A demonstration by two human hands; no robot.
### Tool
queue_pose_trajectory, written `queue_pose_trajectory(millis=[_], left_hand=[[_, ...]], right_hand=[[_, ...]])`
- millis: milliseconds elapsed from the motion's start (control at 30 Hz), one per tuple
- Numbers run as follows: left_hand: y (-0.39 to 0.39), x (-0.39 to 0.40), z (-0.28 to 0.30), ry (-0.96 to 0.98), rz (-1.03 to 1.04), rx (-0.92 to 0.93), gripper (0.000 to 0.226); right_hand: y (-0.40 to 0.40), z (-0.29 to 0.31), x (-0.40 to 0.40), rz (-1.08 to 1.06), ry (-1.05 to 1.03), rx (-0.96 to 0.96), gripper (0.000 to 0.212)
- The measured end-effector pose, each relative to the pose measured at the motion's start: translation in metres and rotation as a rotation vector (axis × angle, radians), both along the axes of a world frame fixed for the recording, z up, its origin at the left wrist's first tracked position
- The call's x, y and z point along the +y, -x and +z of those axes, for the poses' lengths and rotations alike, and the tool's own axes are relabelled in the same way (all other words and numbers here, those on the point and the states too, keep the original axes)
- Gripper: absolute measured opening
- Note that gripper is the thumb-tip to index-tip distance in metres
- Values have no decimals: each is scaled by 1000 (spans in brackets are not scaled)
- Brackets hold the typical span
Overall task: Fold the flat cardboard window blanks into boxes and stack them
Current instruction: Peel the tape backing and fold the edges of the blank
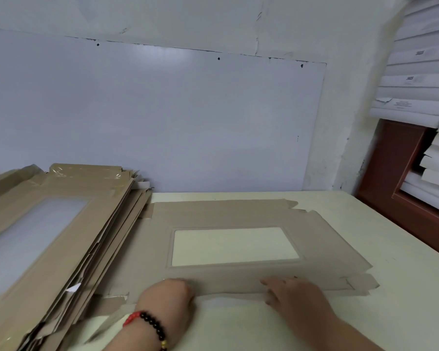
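My left hand point(166, 298) and right hand point(293, 291) both press the flat brown cardboard window blank point(314, 239) – fingers relaxed, gripping nothing – light, floppy stuff, I'd grab the near flap.

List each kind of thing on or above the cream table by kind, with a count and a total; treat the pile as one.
Flat brown cardboard window blank lying alone: 1
Leaning pile of brown cardboard blanks: 1
Bare hands, left hand and right hand: 2
Red and black bead bracelet: 1
Total: 5
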State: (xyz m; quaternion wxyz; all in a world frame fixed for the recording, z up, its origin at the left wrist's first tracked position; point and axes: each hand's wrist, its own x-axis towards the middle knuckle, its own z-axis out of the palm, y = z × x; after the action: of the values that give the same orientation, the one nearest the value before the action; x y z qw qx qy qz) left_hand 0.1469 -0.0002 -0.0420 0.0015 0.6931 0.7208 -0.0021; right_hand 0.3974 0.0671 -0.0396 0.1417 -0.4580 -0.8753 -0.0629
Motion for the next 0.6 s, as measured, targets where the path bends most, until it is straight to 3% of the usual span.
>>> queue_pose_trajectory(millis=[67,400,533,600], left_hand=[[15,-3,5,6,45,-29,26],[70,-3,26,222,200,-191,28],[82,-2,32,272,221,-266,37],[82,0,32,261,230,-246,41]], right_hand=[[-16,-2,8,-3,-28,-48,45],[-85,16,52,-184,417,10,35],[-96,32,59,-195,542,68,11],[-90,34,60,-227,492,-50,21]])
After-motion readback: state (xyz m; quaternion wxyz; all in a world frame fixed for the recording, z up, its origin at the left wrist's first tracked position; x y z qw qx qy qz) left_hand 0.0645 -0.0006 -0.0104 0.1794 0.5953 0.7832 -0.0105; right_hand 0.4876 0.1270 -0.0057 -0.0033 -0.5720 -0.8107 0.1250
